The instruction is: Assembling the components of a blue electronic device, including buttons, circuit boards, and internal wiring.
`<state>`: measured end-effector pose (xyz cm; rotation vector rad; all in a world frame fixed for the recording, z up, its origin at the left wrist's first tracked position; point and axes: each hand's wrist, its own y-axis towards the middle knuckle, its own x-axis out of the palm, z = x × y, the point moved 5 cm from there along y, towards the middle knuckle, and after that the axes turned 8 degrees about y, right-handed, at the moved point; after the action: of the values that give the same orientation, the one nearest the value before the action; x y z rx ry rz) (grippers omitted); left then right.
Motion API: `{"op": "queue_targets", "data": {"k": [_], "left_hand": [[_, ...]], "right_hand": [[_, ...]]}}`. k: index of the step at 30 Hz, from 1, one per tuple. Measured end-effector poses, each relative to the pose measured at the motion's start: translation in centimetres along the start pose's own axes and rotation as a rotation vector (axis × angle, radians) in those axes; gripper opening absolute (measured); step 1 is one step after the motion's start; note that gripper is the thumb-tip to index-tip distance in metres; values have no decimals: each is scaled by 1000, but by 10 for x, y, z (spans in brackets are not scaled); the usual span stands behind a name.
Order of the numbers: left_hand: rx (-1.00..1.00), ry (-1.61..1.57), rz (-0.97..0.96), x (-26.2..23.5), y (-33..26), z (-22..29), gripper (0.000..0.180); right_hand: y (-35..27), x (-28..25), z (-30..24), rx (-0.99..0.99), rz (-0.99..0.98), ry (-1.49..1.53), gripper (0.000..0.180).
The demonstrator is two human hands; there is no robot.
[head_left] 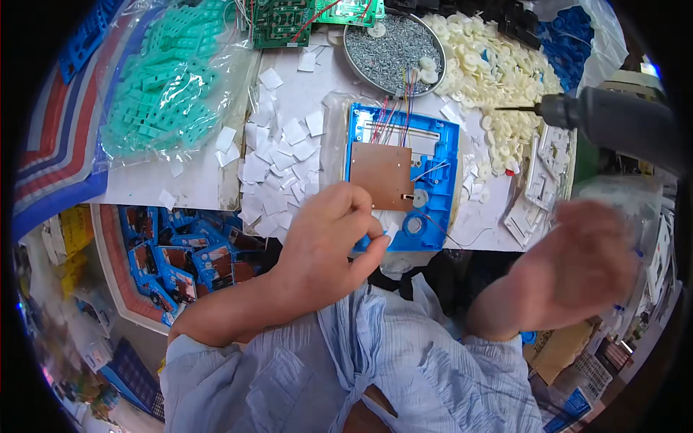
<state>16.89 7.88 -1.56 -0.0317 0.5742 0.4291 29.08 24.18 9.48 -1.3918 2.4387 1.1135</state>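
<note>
A dark grey cylindrical power screwdriver reaches in from the right edge, its thin dark bit pointing left over the worktop. Below it, at the near right, the right hand is raised just off the table's near edge; it is badly blurred, so I cannot tell whether its grip is open or closed. The left hand is at the near left corner of a shallow blue plastic housing, its fingers curled and its thumb close to the forefinger. A small white paper piece shows at those fingertips, though I cannot tell whether it is pinched or merely lies behind them. The housing lies at the middle of the near edge of the table, with a flat brown rectangular circuit board over its left part and thin coloured wires rising along its far side. Left of the housing, white paper squares are scattered; farther left is a clear plastic bag of turquoise plastic parts. Just beyond the housing stands a round metal bowl of small silvery screws, with a heap of cream-coloured round plastic parts to its right. At the near left, below the tabletop, a pinkish-red container holds more blue housings.
</note>
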Motion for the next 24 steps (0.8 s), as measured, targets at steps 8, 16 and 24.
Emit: {"op": "queue_targets", "data": {"k": [8,16,24], "left_hand": [[-58,-181,-59,-3,22,-2,12],[172,311,39,-12,31,2,19],[138,286,-63,-19,30,-9,12]], "right_hand": [[-47,58,43,329,-164,-126,27],[-48,59,64,643,-94,93,10],[-32,67,66,357,-185,-70,11]]}}
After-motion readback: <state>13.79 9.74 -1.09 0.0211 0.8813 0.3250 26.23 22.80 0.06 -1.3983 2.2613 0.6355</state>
